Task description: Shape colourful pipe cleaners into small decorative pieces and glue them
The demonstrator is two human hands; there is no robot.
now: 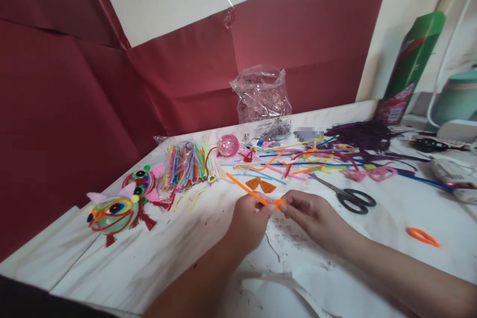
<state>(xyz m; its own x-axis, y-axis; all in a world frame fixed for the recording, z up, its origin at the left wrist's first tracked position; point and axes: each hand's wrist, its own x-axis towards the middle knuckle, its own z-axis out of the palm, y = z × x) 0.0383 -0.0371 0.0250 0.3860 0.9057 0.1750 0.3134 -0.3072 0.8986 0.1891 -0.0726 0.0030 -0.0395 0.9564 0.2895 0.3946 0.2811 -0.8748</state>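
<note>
An orange pipe cleaner [244,189] runs between both hands, its long straight end pointing up and left. My left hand [251,216] is closed, pinching it between thumb and finger. My right hand [303,211] pinches its other end, where the orange is bent into a small loop. Just beyond the fingers lie two brown-orange fan-shaped pieces [267,186]. Black-handled scissors [352,198] rest on the table beside my right hand. A bent orange pipe cleaner loop [424,237] lies farther right.
Two colourful fish-like ornaments [115,213] with tassels sit at the left. Bundled pipe cleaners [192,164] lie behind my left hand, near a pink clear ball [227,145]. Loose pipe cleaners, purple fringe [359,134] and a clear plastic bag [263,94] fill the back.
</note>
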